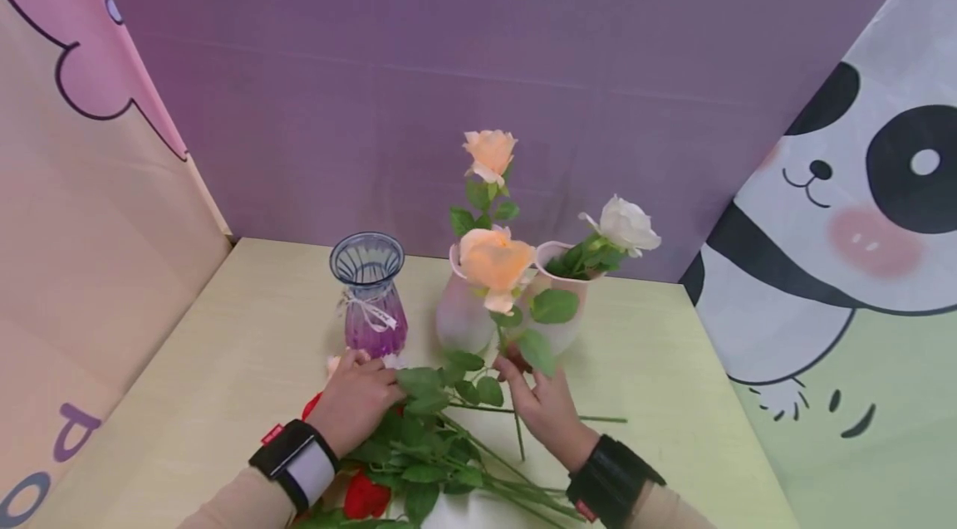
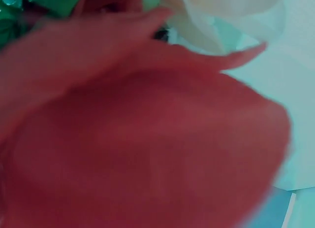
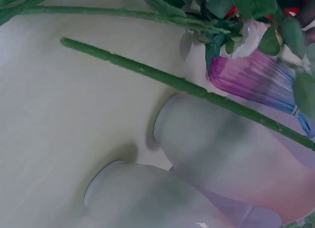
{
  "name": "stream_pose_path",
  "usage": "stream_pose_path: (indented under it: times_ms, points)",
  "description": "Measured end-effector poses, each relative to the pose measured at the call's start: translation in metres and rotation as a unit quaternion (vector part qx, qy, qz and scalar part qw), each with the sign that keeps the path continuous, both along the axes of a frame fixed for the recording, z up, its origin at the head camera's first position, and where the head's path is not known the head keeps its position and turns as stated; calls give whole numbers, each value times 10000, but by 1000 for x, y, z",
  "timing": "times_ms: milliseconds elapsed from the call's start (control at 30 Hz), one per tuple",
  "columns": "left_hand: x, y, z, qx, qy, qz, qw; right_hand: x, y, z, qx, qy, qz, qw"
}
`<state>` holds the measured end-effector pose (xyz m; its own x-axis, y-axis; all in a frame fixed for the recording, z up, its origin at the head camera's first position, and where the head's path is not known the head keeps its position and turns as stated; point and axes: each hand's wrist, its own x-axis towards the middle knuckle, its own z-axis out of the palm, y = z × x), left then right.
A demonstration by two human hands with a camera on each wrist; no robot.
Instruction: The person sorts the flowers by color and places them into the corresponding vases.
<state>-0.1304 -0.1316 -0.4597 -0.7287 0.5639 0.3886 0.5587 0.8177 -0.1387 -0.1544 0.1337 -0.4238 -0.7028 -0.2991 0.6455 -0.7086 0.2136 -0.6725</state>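
Note:
My right hand [image 1: 549, 408] pinches the stem of a peach rose [image 1: 495, 259] held upright in front of two pale pink vases. That green stem [image 3: 184, 86] crosses the right wrist view diagonally; its lower end is free. My left hand [image 1: 359, 396] reaches over flower heads at the top of a rose pile, its fingertips partly hidden. Up close, the left wrist view shows the hand [image 2: 147, 139] blurred and red-tinted, fingertips apart by a pale rose [image 2: 231, 6]. Leafy rose stems [image 1: 426, 450] and a red rose [image 1: 366, 497] lie between my forearms.
A blue-to-purple glass vase [image 1: 376, 321] with a white ribbon stands at the left. One pink vase [image 1: 458, 317] holds another peach rose [image 1: 489, 155]; the pink vase beside it [image 1: 571, 334] holds a white rose [image 1: 630, 226]. A purple backdrop [image 1: 374, 97] hangs behind the table.

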Motion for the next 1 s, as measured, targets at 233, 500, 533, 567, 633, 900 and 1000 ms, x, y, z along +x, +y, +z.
stream_pose_path:
  times_ms: [233, 500, 533, 567, 633, 900, 1000]
  points:
    - [1, -2, -2, 0, 35, 33, 10000, -2, 2, 1, -269, -342, -194, 9989]
    - [1, -1, -4, -61, 47, 76, 9999, -2, 2, 1, -331, -328, -79, 9989]
    - [1, 0, -4, -92, 63, 95, 9999, -3, 2, 2, -343, -335, -70, 9988]
    - [1, 0, -4, -128, 59, 117, 9998, -3, 2, 2, -356, -363, -58, 9987]
    - [2, 1, -4, -200, 73, 157, 9996, -3, 2, 3, -382, -376, -37, 9986]
    - [1, 1, -5, 18, 9, 86, 10000, -7, 2, 11, -432, -121, -195, 9988]
    - [0, 1, -3, 222, 42, 9, 9997, -9, 1, 16, -452, -7, -323, 9985]
